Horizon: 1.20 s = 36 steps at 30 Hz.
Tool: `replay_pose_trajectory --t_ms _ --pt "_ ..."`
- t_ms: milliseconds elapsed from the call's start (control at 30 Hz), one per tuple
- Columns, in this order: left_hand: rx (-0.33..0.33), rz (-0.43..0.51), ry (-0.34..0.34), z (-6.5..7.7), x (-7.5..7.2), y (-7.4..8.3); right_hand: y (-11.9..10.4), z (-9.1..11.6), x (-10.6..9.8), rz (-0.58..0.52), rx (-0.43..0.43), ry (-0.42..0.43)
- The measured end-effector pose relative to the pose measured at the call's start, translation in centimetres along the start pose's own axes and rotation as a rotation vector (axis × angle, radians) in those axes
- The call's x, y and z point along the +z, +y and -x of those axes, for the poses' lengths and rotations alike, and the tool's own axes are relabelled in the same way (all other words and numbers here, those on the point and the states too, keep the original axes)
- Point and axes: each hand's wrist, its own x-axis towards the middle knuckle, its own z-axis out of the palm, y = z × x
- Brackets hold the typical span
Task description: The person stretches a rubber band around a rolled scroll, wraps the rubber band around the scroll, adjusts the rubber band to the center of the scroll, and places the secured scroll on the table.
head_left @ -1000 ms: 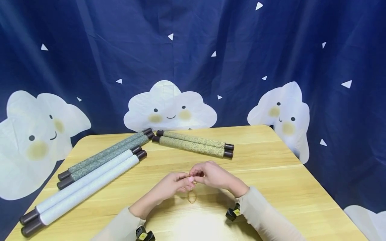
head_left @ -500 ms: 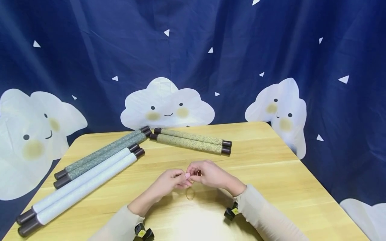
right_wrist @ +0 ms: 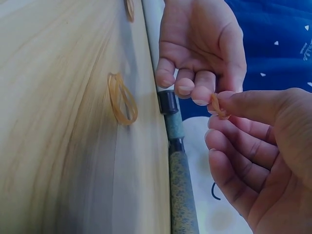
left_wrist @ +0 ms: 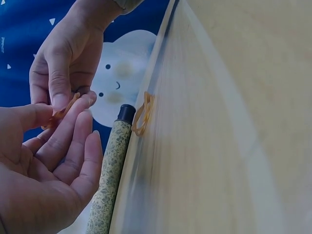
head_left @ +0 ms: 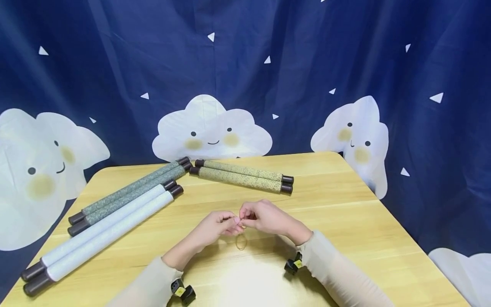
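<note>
Rubber band pinched between 2 hands above a table

A tan band sits in the air between the fingertips of both hands, short and twisted-looking. The left hand pinches it between thumb and index finger, its other 3 fingers spread loosely below in the left wrist view. The right hand pinches the opposite end with thumb and finger, the fingertips of the 2 hands meeting or nearly so. How much of the band the fingers hide, I cannot tell.

Under the hands, a loose band lies on the table. In the right wrist view a 2nd loose band shows, cut off by the top edge.

Beyond the hands, 2 yellow scrolls lie side by side with dark end caps. To their left, 2 green scrolls slant across the tabletop, and 2 white scrolls lie just in front of these, roughly parallel.

Pale sleeves cover both forearms, with a small black camera at each wrist. A blue curtain with smiling clouds and white triangles hangs behind.
</note>
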Motion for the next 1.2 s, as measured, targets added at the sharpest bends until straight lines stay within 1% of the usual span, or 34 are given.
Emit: replay_pose_trajectory --t_ms 200,500,767,900,1000,1100,1200 --pt "0.0 -0.009 -0.001 0.3 0.2 0.2 0.1 0.3 0.0 -0.005 0.005 -0.022" --pt "-0.002 -0.047 0.02 -0.1 0.1 0.6 0.3 0.5 -1.3 0.05 0.023 0.025" --pt "-0.004 -0.064 0.034 -0.1 -0.2 0.3 0.7 0.6 -2.3 0.061 0.029 0.081" --pt "-0.011 -0.084 0.038 0.0 -0.2 0.2 0.8 0.5 -2.5 0.068 0.031 0.086" --pt "-0.015 -0.107 0.025 0.0 -0.2 0.2 0.9 0.5 -2.5 0.076 0.032 0.085" --pt "-0.005 -0.122 0.011 0.0 -0.2 0.2 0.9 0.5 -2.4 0.063 0.04 0.084" --pt "0.009 -0.138 0.022 0.1 -0.3 0.2 0.8 0.4 -2.1 0.006 0.052 0.067"
